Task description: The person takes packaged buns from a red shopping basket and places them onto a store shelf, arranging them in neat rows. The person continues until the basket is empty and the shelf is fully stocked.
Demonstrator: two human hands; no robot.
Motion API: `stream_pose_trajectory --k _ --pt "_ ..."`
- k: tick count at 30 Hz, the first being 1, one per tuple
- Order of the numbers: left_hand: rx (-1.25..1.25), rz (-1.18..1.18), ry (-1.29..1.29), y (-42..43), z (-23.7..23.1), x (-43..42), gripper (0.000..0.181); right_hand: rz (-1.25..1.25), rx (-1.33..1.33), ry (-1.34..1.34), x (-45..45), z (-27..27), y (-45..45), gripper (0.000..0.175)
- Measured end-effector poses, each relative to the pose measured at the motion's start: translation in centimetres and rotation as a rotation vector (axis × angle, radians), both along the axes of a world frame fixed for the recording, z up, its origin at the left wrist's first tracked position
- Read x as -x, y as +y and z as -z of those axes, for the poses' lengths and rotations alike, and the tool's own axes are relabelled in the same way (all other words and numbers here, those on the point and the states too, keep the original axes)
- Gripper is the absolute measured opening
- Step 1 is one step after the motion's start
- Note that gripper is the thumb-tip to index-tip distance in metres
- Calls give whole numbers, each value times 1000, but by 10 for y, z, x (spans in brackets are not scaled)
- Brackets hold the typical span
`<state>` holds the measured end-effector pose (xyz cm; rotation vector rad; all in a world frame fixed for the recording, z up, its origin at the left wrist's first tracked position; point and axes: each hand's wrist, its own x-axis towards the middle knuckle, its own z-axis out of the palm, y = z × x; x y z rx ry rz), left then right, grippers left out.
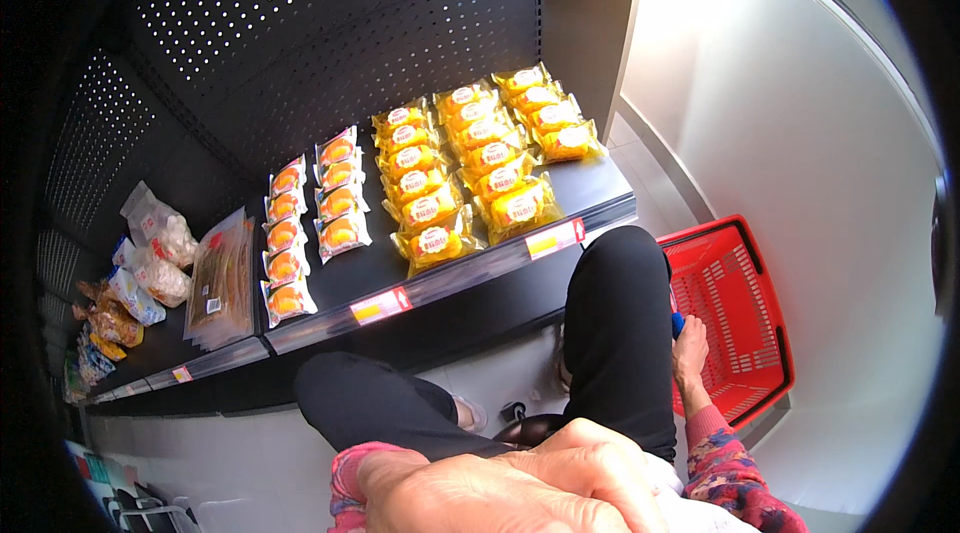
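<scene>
My left hand (510, 484) is large and close at the bottom of the view, its fingers curled and its palm side hidden. White material (697, 514) shows just past its fingers; whether the hand grips it I cannot tell. Down at the right, my right hand (691, 353) is over the near side of a red plastic shopping basket (772, 360). A small blue object (678, 324) shows at its fingertips, partly behind my knee. Before me, a black shelf (349, 308) bears rows of yellow-wrapped packaged bread (424, 210) and white-wrapped packaged pastries (341, 195).
Farther left lie flat clear packs of brown food (220, 285) and several bagged foods (161, 274). A perforated back panel (315, 30) rises behind the shelf. A white wall (817, 158) stands at the right. Below me is a stool's black caster (513, 411).
</scene>
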<state>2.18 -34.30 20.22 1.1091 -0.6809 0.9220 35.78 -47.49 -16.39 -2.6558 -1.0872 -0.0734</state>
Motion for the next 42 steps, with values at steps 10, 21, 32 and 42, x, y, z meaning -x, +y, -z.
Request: stream_pose_trajectory --k 10,21,32,42 --pt "-53 -356 -75 -15 -6 -20 19 14 7 3 -2 4 0 35" --pt "-219 -441 -139 -10 -11 -27 23 23 16 15 0 0 0 33" --pt "-426 -640 -44 -17 12 -10 19 3 -4 14 -2 0 0 31" --pt "-495 -558 8 29 16 -8 18 18 23 26 -2 1 0 34"
